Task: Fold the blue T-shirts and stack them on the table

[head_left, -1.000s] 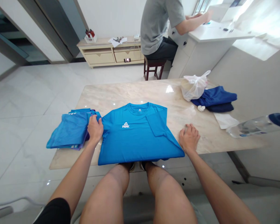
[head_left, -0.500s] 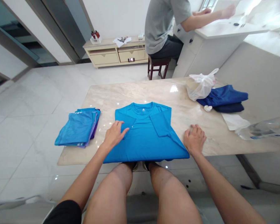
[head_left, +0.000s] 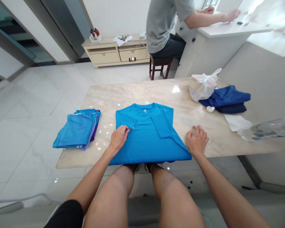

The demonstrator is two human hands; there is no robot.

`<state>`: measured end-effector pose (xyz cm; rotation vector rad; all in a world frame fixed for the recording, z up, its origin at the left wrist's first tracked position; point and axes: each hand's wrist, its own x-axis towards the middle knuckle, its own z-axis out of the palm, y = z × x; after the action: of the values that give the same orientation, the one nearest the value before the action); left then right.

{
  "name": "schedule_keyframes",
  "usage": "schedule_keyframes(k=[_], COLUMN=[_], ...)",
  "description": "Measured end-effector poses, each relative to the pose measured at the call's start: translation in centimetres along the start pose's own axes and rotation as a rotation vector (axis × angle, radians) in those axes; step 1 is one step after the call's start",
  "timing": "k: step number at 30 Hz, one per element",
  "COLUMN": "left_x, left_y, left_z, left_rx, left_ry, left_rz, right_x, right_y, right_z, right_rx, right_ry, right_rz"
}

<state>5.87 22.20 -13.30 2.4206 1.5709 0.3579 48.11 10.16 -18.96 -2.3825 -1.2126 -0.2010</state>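
Observation:
A bright blue T-shirt [head_left: 142, 142] lies spread on the marble-patterned table, its collar at the far side and its lower edge at the table's near edge. Both short sleeves are turned inward across the front. My left hand [head_left: 118, 138] rests on the shirt's left side, thumb and fingers pinched on the left sleeve near a small white mark. To the right of the shirt's lower right corner, my right hand [head_left: 197, 140] rests on the tabletop with loosely bent fingers, slightly apart and holding nothing.
A stack of folded clothes [head_left: 79, 129] lies at the table's [head_left: 137, 91] left. At the right are a white plastic bag [head_left: 203, 85], dark blue clothing [head_left: 228, 98], crumpled tissue [head_left: 210, 109], paper [head_left: 236, 122] and a clear bottle [head_left: 267, 129]. A person [head_left: 160, 28] sits beyond on a stool [head_left: 160, 63].
My left hand has moved slightly right, and its spread fingers have closed on the left sleeve. My right hand stays at the same place beside the shirt.

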Motion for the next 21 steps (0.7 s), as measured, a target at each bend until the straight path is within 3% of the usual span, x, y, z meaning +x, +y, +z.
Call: schedule_keyframes(k=[4,7,11,16,21], left_x=[1.9,5.3,9.1,10.4,12.0], left_y=[-0.5,-0.9,-1.2,-1.5,-0.9], left_z=[0.0,0.5,2.2,3.7,3.7], left_rx=[-0.024,-0.063,-0.099,-0.140,-0.164], left_ry=[0.031,0.042,-0.015,0.009,0.043], left_rz=[0.022,0.095,0.076,0.037,0.051], right_x=[0.1,0.0,0.0,0.0,0.1], right_y=[0.0,-0.1,-0.3,-0.3,-0.2], right_z=[-0.1,-0.3,-0.4,-0.5,-0.4], right_rx=[0.002,-0.003,-0.016,-0.013,0.004], right_ry=[-0.016,-0.010,-0.011,-0.028,-0.035], right_rz=[0.003,0.002,0.001,0.016,0.020])
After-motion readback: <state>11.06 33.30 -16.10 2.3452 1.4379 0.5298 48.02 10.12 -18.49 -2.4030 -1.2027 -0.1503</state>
